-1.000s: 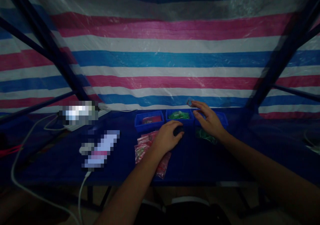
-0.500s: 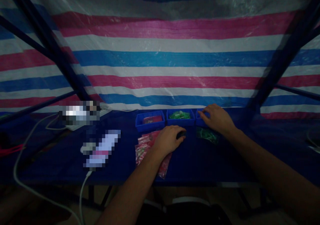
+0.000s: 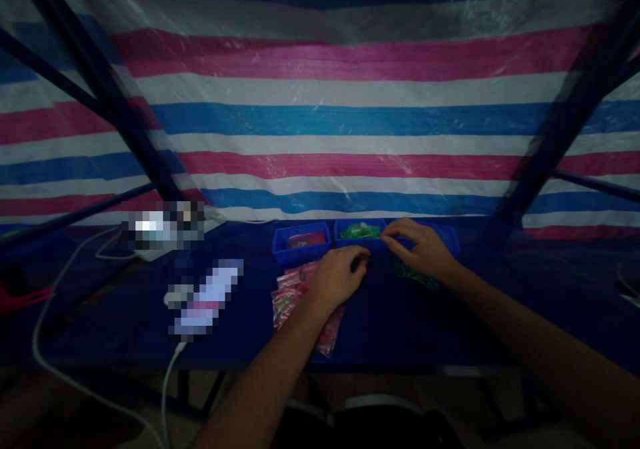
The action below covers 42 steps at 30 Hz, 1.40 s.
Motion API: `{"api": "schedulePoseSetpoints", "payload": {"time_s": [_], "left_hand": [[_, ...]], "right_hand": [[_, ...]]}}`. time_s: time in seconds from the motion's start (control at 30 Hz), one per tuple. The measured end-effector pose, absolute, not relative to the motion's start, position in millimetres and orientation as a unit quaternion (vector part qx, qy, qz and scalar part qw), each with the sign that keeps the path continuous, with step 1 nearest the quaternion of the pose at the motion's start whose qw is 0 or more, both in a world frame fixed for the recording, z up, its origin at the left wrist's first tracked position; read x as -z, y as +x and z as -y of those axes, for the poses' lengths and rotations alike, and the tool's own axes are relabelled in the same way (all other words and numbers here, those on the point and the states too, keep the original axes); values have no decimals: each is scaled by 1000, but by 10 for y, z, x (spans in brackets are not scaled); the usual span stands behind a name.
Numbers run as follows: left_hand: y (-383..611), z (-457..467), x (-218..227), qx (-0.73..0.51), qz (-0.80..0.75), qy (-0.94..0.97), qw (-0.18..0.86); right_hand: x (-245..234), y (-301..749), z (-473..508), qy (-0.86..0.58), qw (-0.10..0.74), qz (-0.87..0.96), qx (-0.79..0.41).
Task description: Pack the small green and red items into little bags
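My left hand (image 3: 343, 274) rests over a pile of pink plastic bags (image 3: 295, 297), its fingers curled with a dark gap between thumb and fingers. Whatever it may hold is too dark to make out. My right hand (image 3: 423, 248) is closed in a pinch beside the right edge of a blue bin of green packets (image 3: 361, 230). Anything between those fingertips is too small to tell. Behind this hand another blue bin (image 3: 449, 237) is partly hidden. Under its wrist lies a dark green bag (image 3: 416, 274), mostly covered.
At the left of the row stands a blue bin (image 3: 281, 254) with a pink packet inside. A blurred-out phone-like device (image 3: 210, 299) with a white cable (image 3: 167, 369) lies on the blue table (image 3: 400, 336). A striped tarp (image 3: 350, 122) hangs behind, between dark metal posts.
My right hand has moved left and slightly down, from over the right bin to the edge of the green packets' bin. My left hand has stayed almost in place.
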<state>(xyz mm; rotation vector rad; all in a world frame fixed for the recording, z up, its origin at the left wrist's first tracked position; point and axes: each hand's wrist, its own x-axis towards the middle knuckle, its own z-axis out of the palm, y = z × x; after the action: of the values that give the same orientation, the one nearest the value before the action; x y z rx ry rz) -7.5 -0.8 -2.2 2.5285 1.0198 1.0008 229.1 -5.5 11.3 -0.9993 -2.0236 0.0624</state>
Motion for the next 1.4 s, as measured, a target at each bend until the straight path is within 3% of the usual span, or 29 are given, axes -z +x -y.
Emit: {"api": "schedulePoseSetpoints", "payload": {"time_s": [0.2, 0.5, 1.4], "left_hand": [[-39, 38, -53, -447, -332, 797, 234], [-40, 23, -50, -479, -346, 755, 286], [-43, 48, -75, -487, -349, 752, 277]], "right_hand": [[7, 2149, 67, -361, 430, 784, -264], [89, 2117, 8, -392, 467, 689, -392], [92, 2033, 25, -377, 512, 660, -401]]}}
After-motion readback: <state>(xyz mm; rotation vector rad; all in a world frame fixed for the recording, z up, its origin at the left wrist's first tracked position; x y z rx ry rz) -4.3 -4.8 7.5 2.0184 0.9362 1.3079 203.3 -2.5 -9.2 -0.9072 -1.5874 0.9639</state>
